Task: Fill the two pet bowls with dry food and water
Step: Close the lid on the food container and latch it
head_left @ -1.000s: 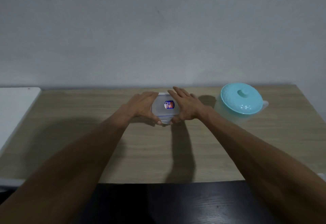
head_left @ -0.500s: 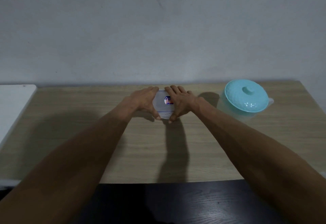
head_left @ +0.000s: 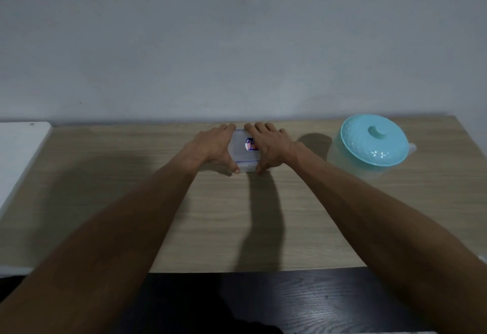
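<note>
A small clear plastic container (head_left: 243, 149) with a blue-edged lid and a red and blue sticker rests on the wooden table (head_left: 263, 215), near the far edge by the wall. My left hand (head_left: 214, 146) grips its left side and my right hand (head_left: 268, 146) grips its right side, fingers curled over the lid. A clear jug with a turquoise lid (head_left: 374, 141) stands to the right, apart from my hands. No pet bowls are in view.
A white surface (head_left: 18, 154) adjoins the table on the left. A grey wall rises right behind the table. A dark wooden surface (head_left: 290, 304) lies below the table's near edge.
Both hands have closed in tighter on the container and pushed it slightly farther toward the wall. The view has tilted a little, so the jug sits further right.
</note>
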Demonstrator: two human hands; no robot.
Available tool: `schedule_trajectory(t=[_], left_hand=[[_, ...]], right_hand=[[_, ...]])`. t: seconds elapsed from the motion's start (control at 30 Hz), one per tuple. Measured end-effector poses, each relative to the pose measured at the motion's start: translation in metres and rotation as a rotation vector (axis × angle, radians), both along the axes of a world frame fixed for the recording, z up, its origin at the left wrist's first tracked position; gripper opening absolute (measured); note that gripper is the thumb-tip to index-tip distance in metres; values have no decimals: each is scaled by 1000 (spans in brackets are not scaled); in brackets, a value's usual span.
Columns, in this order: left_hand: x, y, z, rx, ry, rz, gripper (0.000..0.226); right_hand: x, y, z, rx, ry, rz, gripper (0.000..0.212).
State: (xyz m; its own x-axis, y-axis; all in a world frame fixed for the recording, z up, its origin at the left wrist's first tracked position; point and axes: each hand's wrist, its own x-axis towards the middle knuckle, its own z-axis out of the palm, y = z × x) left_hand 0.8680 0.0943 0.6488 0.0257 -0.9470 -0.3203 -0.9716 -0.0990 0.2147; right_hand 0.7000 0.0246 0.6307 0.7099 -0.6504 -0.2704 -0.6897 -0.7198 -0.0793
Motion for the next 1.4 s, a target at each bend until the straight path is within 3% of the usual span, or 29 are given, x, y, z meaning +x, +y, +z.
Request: schedule_trajectory(t=[0.2,0.3,0.37,0.43,0.5,0.6,0.77,1.0,1.1,1.2,1.4], left_hand=[[0,-1,0,9,18,13,112],[0,-1,2,19,35,30,115],[-1,1,3,20,32,32,117],[-1,1,4,37,40,38,117],[-1,3,5,52,55,47,118],[-3,3,6,49,66,70,124],[-3,4,4,51,91,89,123],[-3,5,4,34,79,84,119],[-8,9,4,24,101,101,112],[-16,22,-4,-50,293,224,101],[-34,47,-21,-287,428,597,46]], right_hand=[[5,-5,2,5,19,13,115],[3,-8,4,87,34,-4,129],[-5,-4,5,215,-59,-113,135],[-14,2,2,318,-318,-319,119],[-22,10,-2,272,-536,-512,85],[-28,20,-13,263,-637,-710,49],[-22,22,-29,375,-792,-948,43],[-15,17,-35,458,-831,-1070,43],[-13,18,-32,471,-819,-1079,44],[-13,20,-31,469,-806,-1075,44],[-12,24,-33,443,-821,-1079,43]])
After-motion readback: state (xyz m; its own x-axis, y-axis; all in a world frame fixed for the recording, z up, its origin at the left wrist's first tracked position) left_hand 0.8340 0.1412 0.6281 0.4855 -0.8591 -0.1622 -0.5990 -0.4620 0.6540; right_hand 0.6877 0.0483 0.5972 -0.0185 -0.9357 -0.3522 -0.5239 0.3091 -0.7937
